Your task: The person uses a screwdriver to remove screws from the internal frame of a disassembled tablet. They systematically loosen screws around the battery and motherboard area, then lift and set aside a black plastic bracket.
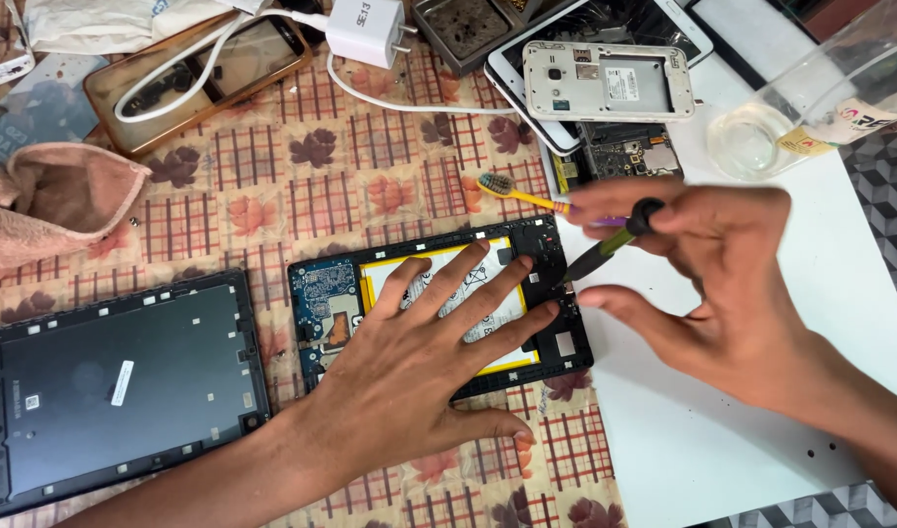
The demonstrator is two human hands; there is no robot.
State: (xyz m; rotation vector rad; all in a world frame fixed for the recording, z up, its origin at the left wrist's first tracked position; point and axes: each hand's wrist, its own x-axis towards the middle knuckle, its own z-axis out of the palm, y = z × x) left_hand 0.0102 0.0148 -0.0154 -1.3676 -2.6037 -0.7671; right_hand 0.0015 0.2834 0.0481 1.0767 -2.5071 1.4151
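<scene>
Pressing left hand flat, fingers spread, we pin opened tablet to patterned cloth; right hand pinches screwdriver, tip at tablet's right edge.

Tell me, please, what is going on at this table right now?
A person is working on an opened tablet lying on a patterned cloth. The left hand lies flat over its battery, and the right hand holds a screwdriver with its tip at the tablet's right edge. The removed back cover lies to the left; an opened phone and a toothbrush lie above.
</scene>
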